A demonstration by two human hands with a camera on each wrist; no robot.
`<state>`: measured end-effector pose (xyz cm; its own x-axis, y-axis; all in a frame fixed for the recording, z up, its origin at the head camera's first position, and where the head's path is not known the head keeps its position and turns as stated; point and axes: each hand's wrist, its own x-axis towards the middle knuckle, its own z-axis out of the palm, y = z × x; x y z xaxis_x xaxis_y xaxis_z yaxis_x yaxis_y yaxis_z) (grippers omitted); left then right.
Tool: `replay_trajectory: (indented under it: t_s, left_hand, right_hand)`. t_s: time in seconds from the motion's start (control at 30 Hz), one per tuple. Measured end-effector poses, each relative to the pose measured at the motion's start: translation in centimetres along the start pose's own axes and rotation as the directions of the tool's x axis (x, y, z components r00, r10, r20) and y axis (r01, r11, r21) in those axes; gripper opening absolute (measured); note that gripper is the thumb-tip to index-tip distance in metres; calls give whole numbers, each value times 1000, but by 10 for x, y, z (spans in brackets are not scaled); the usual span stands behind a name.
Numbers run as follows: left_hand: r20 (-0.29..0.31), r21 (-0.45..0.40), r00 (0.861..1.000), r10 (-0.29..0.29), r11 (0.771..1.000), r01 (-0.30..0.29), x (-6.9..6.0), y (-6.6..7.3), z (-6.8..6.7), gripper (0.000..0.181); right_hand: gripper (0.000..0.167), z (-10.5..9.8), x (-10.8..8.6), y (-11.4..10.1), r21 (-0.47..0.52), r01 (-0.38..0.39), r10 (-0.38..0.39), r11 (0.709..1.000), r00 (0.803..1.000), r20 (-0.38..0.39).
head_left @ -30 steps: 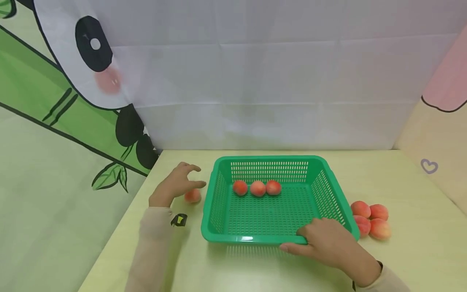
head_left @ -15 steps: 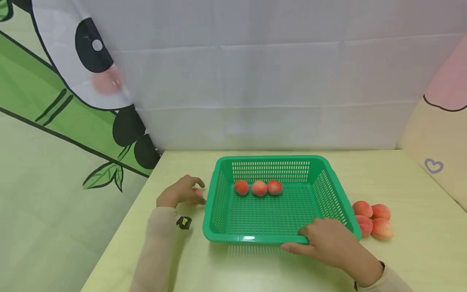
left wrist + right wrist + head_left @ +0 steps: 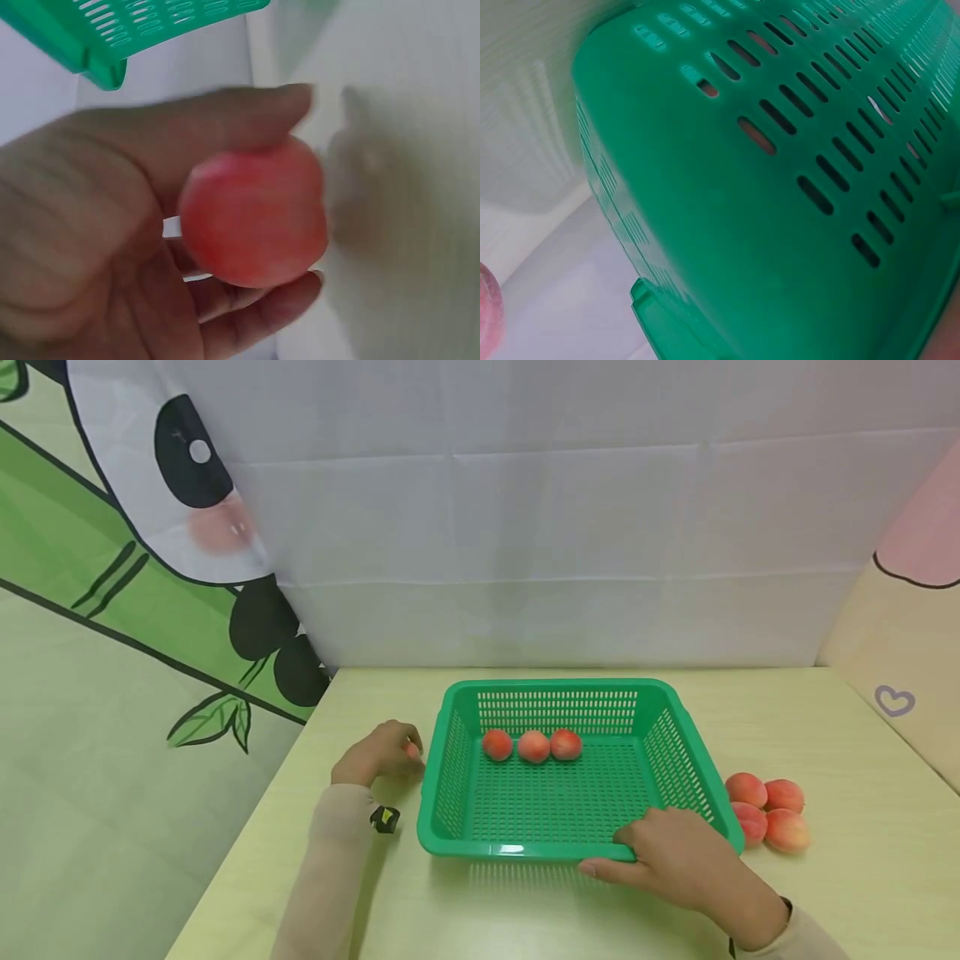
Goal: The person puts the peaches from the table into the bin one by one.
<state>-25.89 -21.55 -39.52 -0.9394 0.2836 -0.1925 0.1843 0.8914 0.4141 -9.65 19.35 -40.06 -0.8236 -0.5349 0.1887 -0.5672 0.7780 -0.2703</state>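
Left of the green plastic basket (image 3: pixel 525 852), my left hand (image 3: pixel 382 753) grips a peach (image 3: pixel 255 214) between thumb and curled fingers. In the left wrist view the peach appears just off the tabletop, its shadow beside it. My right hand (image 3: pixel 671 864) holds the basket's near rim toward the right corner, thumb outside and fingers over the edge. Inside the basket, three peaches (image 3: pixel 534 747) sit in a row toward the back left. The right wrist view is filled by the slotted basket wall (image 3: pixel 727 202); little of that hand shows there.
Several peaches (image 3: pixel 786 831) lie grouped on the pale table (image 3: pixel 870 893) just right of the basket. A printed cloth (image 3: pixel 555 527) hangs behind the table's back edge. The table's left edge runs beyond my left forearm.
My left hand has come down and slightly right onto the loose peach, and its fingers have closed around it. The right hand stays on the basket rim.
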Motion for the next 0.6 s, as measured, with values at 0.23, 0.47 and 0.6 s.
replay_trajectory:
  t_s: [0.23,0.47,0.6]
  left_hand:
    - [-116,-24,993,33,999,-36,0,2,-12,26]
    - [-339,-35,940,36,998,-51,-6,12,-18,22]
    - [-522,-22,850,76,995,-102,-11,20,-19,25]
  right_hand:
    - [62,0,0,-1,2,-6,6,1000,1000,6]
    - [62,-2,0,-2,8,-12,12,1000,1000,17]
    - [62,-3,0,-3,7,-14,14,1000,1000,21]
